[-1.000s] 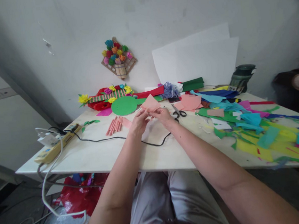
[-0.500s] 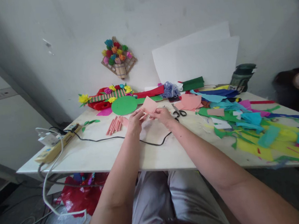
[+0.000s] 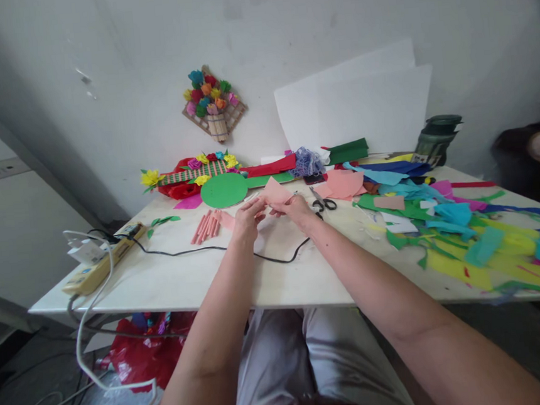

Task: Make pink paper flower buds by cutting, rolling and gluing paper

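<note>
I have both hands out over the middle of the white tabletop (image 3: 173, 286), working a small pink paper piece (image 3: 276, 192) between them. My left hand (image 3: 249, 220) pinches the near left edge of the paper with its fingertips closed on it, and my right hand (image 3: 295, 210) grips the near right edge the same way, so the two hands nearly touch. The paper stands up from my fingers with its point tipped toward the far side, just above the tabletop.

Just left of my left hand lies a bundle of rolled pink paper sticks (image 3: 205, 227). A black cable (image 3: 198, 251) runs across the tabletop on the near side of my hands, from a power strip (image 3: 100, 264) at the left edge. Just right of my right hand, a little farther off, is a pair of black-handled scissors (image 3: 323, 203). Beyond the paper lies a green paper disc (image 3: 224, 191), and to its left a heap of red, yellow and striped paper flowers (image 3: 187, 175).

The right part of the tabletop is strewn with coloured paper scraps (image 3: 466, 229) in blue, green, yellow and pink. A larger pink sheet (image 3: 344, 183) lies past the scissors. White sheets (image 3: 356, 110) lean against the far wall, a dark green jar (image 3: 437, 139) stands beside them, and a flower ornament (image 3: 214, 106) hangs on the wall.
</note>
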`<state>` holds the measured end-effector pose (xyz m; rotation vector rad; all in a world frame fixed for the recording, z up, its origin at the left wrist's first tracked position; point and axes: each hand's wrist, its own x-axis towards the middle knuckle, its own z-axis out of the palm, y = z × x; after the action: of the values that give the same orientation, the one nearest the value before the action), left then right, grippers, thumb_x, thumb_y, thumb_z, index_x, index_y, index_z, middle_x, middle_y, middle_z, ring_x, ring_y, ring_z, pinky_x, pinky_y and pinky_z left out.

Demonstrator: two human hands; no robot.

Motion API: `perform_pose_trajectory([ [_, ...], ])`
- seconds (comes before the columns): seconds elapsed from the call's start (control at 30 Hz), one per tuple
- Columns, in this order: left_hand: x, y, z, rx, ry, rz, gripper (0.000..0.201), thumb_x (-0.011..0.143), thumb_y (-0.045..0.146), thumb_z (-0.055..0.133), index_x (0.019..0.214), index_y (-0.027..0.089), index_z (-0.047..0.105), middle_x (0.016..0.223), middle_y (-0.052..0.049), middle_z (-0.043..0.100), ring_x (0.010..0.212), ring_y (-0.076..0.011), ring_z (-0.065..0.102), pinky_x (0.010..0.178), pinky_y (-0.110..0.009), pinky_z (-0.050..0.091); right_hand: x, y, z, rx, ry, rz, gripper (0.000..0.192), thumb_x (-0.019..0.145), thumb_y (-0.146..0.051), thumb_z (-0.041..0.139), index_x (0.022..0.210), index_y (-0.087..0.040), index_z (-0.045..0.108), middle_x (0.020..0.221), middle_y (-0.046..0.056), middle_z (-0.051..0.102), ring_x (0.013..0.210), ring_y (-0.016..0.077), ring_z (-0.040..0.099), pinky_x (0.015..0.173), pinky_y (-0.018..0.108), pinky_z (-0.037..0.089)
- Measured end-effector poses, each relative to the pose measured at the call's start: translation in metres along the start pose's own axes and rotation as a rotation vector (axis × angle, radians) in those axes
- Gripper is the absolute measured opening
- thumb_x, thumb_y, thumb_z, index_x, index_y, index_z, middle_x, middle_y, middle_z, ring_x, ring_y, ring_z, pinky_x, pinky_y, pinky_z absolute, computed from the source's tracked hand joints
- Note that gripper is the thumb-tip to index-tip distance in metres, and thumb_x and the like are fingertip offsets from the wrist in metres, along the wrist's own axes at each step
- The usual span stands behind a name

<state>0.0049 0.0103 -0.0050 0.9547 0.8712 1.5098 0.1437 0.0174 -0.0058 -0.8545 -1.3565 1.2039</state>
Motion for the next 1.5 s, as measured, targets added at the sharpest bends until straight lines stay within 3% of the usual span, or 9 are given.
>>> perform_pose_trajectory([
  [0.43,0.0005,0.0014,-0.0008,0.071,0.086,0.101,0.034,0.049,0.038,0.079,0.068,0.014,0.066,0.068,-0.004,0.062,0.062,-0.0125,0.056,0.064,-0.028,0.045,-0.0046,-0.0085,0.0047,0.038,-0.035,0.045,0.016,0.065,-0.023,0.072,0.075,-0.01,0.07,0.061,0.005,0.068,0.051,0.011,0.06,0.05,0.021,0.048],
  [0.63,0.0031,0.0018,-0.0008,-0.013,0.033,0.005,0.039,0.056,0.049,0.072,0.075,0.016,0.065,0.07,-0.004,0.063,0.064,-0.0135,0.058,0.061,-0.027,0.044,-0.0017,-0.005,0.0014,0.065,-0.023,0.051,0.014,0.067,-0.021,0.071,0.075,-0.01,0.069,0.059,0.005,0.067,0.05,0.0105,0.06,0.049,0.02,0.048],
  [0.8,-0.0021,-0.0006,0.0007,0.125,-0.05,0.062,0.036,0.054,0.045,0.075,0.067,0.014,0.063,0.066,-0.004,0.062,0.06,-0.0122,0.055,0.064,-0.028,0.045,-0.0054,-0.0074,0.0013,0.045,-0.093,0.053,0.026,0.066,-0.03,0.073,0.084,-0.012,0.071,0.065,0.005,0.069,0.055,0.0111,0.061,0.05,0.019,0.048],
  [1.03,-0.0017,-0.0002,-0.0012,0.15,0.02,0.055,0.034,0.052,0.043,0.077,0.063,0.014,0.062,0.06,-0.002,0.059,0.058,-0.012,0.054,0.062,-0.026,0.043,-0.0081,-0.0081,-0.0029,0.016,-0.161,0.15,0.041,0.07,-0.048,0.067,0.085,-0.011,0.072,0.062,0.008,0.069,0.052,0.0111,0.061,0.053,0.02,0.048],
  [1.2,-0.002,0.0002,-0.0005,0.143,0.037,0.031,0.035,0.05,0.043,0.078,0.061,0.014,0.062,0.062,-0.003,0.059,0.058,-0.0119,0.054,0.063,-0.027,0.043,-0.0059,-0.0057,0.0002,0.03,-0.107,0.126,0.027,0.063,-0.031,0.076,0.08,-0.011,0.072,0.058,0.005,0.068,0.052,0.0112,0.061,0.052,0.02,0.048],
  [1.5,0.0058,-0.0031,-0.0052,0.038,0.087,0.044,0.038,0.045,0.041,0.08,0.061,0.014,0.058,0.055,0.0,0.056,0.055,-0.0111,0.054,0.061,-0.027,0.046,-0.0058,-0.0049,0.0023,0.014,-0.096,0.17,0.004,0.068,-0.014,0.069,0.07,-0.01,0.069,0.053,0.005,0.066,0.047,0.0105,0.059,0.048,0.019,0.047],
])
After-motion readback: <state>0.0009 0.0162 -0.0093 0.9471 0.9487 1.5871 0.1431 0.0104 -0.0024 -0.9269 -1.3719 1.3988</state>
